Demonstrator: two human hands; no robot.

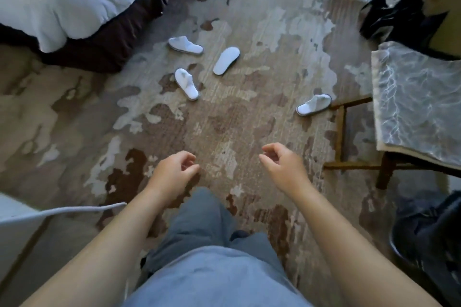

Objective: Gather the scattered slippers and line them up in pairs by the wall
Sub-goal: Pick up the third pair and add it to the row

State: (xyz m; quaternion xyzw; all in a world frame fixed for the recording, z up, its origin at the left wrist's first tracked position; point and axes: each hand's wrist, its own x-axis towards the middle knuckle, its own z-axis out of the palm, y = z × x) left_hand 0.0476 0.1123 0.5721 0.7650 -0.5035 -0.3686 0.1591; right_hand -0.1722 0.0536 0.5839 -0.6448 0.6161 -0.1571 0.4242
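On the rug at 12 o'clock from the hands: four white slippers scattered, nothing picked up yet.

Both hands hang out front with loosely curled fingers, holding nothing: left hand [172,172], right hand [282,167]. Three slippers cluster up ahead by the bed [62,0]: one [185,45] at about 11 o'clock lying roughly 9-to-3, one [187,84] nearer, running 11-to-5, and a sole-up one [226,60] running 1-to-7. The fourth [314,104] sits off at 1 o'clock, right by the chair [414,102] leg, long axis about 2-to-8. I'd guess the right hand is closer to that loner, the left to the 11-to-5 one. All well out of reach, so bending or stepping in comes first. Can't really see a wall.
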